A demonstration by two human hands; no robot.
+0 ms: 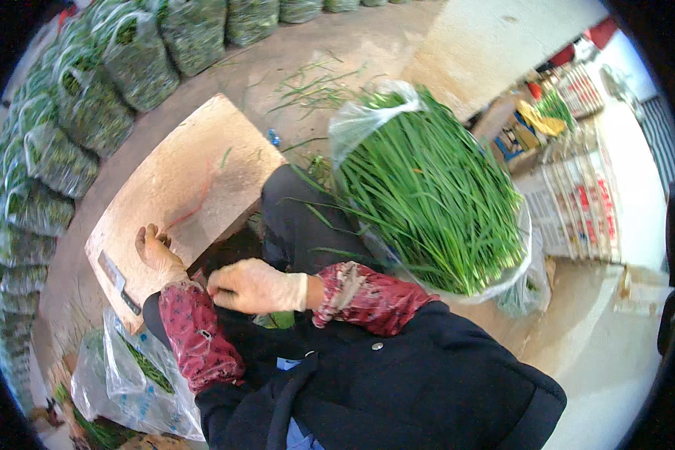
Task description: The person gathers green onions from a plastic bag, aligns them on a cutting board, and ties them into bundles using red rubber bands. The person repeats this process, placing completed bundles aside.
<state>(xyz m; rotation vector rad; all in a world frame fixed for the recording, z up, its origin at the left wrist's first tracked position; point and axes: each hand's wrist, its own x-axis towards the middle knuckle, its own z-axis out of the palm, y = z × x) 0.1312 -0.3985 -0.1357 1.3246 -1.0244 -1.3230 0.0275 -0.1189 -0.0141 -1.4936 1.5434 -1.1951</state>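
My left hand, in a pale glove with darkened fingertips, is over the near edge of a stone-like board, fingers loosely bent and nothing visible in its grasp. A thin red string lies on the board and runs down close to these fingers. To the left of the hand is a knife, its dark handle towards me. My right hand, also gloved, is above my lap with its fingers curled. Whether it holds anything is hidden. Green leafy stalks, probably garlic chives, fill a clear plastic bag at the right.
Packed bags of greens stand in a curved row at the left and far side. Loose green leaves litter the floor beyond the board. A plastic bag with greens lies lower left. White crates stand at the right.
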